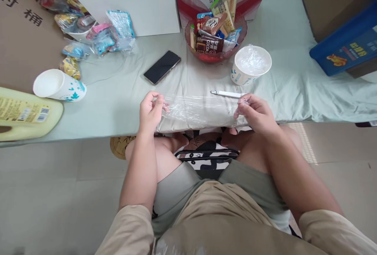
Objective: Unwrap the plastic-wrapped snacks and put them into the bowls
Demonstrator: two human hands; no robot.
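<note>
A sheet of clear plastic wrap point(200, 110) is stretched across the near edge of the table. My left hand point(150, 110) pinches its left end with closed fingers. My right hand point(255, 110) pinches the right end, fingers closed too. A white pen-like tool point(227, 94) lies on the cloth just beyond the wrap. To its right stands a paper cup point(251, 66) with plastic wrap stretched over its mouth.
A red bowl of wrapped snacks point(216, 37) stands at the back, a black phone point(161, 67) to its left. An empty paper cup point(59, 86) lies on its side at left, near a yellow bottle point(26, 115) and loose snack packets point(88, 35). A blue box point(347, 45) sits at right.
</note>
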